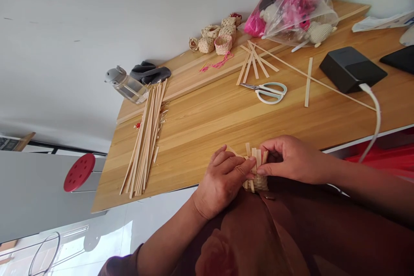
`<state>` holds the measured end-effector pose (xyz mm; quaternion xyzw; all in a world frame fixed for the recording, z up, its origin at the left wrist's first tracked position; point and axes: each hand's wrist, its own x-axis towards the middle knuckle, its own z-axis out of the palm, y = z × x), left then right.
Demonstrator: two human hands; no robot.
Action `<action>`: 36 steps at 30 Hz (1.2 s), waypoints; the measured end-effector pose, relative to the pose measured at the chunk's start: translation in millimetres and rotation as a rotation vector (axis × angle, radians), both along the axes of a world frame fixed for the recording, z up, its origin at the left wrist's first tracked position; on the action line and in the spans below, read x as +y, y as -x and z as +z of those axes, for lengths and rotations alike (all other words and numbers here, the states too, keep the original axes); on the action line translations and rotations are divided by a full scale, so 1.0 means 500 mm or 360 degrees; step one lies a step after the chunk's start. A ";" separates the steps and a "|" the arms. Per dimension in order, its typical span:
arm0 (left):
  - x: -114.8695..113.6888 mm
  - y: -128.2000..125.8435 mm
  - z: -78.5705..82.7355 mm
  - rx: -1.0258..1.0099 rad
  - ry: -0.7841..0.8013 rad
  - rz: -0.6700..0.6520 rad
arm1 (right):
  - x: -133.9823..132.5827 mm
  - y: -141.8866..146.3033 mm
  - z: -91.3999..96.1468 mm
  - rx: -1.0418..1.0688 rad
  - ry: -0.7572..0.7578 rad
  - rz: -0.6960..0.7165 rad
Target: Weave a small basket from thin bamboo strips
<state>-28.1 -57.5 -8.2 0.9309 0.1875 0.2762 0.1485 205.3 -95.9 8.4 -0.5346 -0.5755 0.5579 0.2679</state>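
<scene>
A small half-woven basket of pale straw strips sits at the near edge of the wooden table, with loose strip ends sticking up. My left hand grips it from the left, fingers curled and pinching strips. My right hand holds it from the right, fingers pinched on the upright strips. Both hands touch the basket above my lap.
A bundle of long straw strips lies at the left. Scissors and loose strips lie mid-table. Finished small baskets, a clear bottle, a plastic bag and a black box with a white cable stand farther back.
</scene>
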 end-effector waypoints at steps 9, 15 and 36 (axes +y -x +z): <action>0.007 -0.007 0.030 0.0106 0.0244 -0.0036 | 0.001 0.000 0.004 0.0022 0.0013 0.0024; 0.006 -0.007 0.033 0.0082 0.0410 -0.0011 | 0.005 -0.001 -0.003 -0.0018 0.0003 0.0075; -0.007 -0.010 0.044 0.0154 0.0457 0.0007 | -0.003 0.001 0.048 -0.0503 -0.0475 0.0416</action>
